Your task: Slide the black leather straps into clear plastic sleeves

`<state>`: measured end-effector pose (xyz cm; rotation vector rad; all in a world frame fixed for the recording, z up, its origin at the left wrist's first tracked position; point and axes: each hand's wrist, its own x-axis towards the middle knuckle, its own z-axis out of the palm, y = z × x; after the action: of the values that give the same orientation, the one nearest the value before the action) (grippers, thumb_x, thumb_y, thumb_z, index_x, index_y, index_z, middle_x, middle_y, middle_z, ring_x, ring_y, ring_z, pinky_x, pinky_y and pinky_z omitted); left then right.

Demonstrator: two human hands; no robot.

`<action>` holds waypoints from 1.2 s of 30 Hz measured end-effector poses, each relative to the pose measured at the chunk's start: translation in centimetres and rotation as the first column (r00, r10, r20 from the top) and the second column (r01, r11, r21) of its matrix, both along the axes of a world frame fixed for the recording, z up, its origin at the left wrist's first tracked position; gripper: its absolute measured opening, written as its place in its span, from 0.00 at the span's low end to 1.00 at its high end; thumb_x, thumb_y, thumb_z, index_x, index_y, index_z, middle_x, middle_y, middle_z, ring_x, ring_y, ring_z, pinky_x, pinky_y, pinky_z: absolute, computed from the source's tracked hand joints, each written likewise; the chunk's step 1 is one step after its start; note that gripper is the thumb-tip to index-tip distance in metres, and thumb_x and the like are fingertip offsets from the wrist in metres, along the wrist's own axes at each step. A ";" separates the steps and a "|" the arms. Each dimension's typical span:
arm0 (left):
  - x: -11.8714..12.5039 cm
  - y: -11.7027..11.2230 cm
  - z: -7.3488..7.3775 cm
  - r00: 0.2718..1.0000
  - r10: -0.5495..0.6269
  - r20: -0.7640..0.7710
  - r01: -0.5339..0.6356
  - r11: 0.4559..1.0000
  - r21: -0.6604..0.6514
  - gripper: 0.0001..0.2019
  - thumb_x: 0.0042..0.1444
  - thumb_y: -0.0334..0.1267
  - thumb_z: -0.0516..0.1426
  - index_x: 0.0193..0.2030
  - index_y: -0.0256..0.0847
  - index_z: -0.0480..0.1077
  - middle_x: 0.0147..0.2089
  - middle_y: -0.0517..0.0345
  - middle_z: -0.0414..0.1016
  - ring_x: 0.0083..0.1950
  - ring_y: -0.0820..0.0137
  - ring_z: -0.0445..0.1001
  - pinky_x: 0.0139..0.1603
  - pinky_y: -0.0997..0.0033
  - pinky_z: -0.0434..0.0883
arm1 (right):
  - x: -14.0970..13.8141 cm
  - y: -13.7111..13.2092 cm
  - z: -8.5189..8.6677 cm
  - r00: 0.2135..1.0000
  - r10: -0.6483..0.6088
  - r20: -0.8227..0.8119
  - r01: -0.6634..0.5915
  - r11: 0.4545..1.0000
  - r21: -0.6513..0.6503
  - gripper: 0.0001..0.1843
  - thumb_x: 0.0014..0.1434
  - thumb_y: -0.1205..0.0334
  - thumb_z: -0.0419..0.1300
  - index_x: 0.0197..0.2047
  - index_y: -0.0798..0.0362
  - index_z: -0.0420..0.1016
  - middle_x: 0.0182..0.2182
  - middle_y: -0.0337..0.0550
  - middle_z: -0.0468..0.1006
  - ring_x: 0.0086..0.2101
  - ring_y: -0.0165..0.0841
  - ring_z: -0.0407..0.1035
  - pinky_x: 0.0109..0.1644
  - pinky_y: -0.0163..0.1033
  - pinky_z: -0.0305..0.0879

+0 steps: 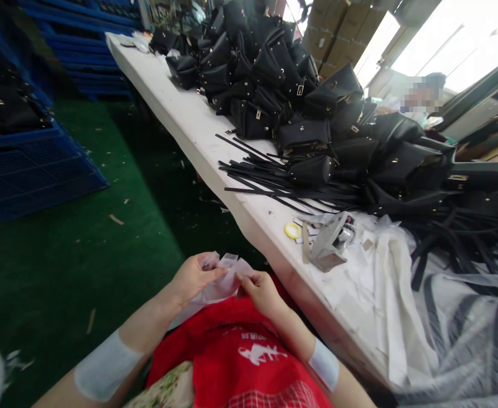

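A thin, translucent white plastic bag or sheet (232, 277) is stretched between my two hands, just above the lap of the red apron (227, 334). My left hand (195, 277) has its fingers closed round a bunched part of it. With thumb and fingertips, my right hand (259, 289) pinches the other side. The lower part of the plastic hangs behind the left wrist. Both hands are in front of the table's near edge, apart from the table.
On the white table (159, 93) lie a heap of black handbags (269, 68), black straps (252, 175), a yellow tape roll (292, 230), a grey box (329, 243) and wrapped stuff (465, 328). Blue crates (36, 164) stand left on the green floor. Across the table is another person (422, 102).
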<state>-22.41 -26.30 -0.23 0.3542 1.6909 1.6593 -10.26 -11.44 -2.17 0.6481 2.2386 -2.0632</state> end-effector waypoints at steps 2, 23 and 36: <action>-0.3 -0.4 -0.1 0.999 0.024 -0.040 -0.025 0.999 -0.036 0.18 0.44 0.49 0.67 0.23 0.41 0.64 0.19 0.68 0.66 0.21 0.75 0.64 0.23 0.76 0.62 | 0.1 0.0 0.1 0.999 -0.051 -0.010 0.051 0.999 0.019 0.26 0.59 0.42 0.59 0.21 0.54 0.71 0.17 0.39 0.70 0.20 0.28 0.60 0.25 0.34 0.56; -0.4 1.6 -0.9 0.949 0.307 0.066 -0.310 0.950 0.046 0.15 0.63 0.49 0.55 0.44 0.37 0.66 0.45 0.44 0.80 0.34 0.65 0.81 0.18 0.77 0.71 | -2.1 -0.2 -1.9 0.981 -0.189 0.045 0.193 0.973 -0.124 0.25 0.50 0.38 0.65 0.26 0.55 0.75 0.16 0.38 0.72 0.17 0.29 0.66 0.21 0.33 0.59; 2.5 3.9 -3.2 0.964 0.200 -0.178 -0.204 0.979 -0.004 0.20 0.61 0.56 0.52 0.44 0.40 0.68 0.34 0.54 0.75 0.30 0.64 0.77 0.29 0.69 0.76 | -1.9 1.3 -0.6 0.909 -0.366 0.202 0.413 0.713 -0.567 0.19 0.50 0.48 0.70 0.33 0.56 0.74 0.21 0.39 0.76 0.19 0.25 0.66 0.22 0.29 0.62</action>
<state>-19.93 -22.41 -3.40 0.3361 1.9306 1.7981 -12.13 -10.17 -2.78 1.1693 1.3222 -2.6797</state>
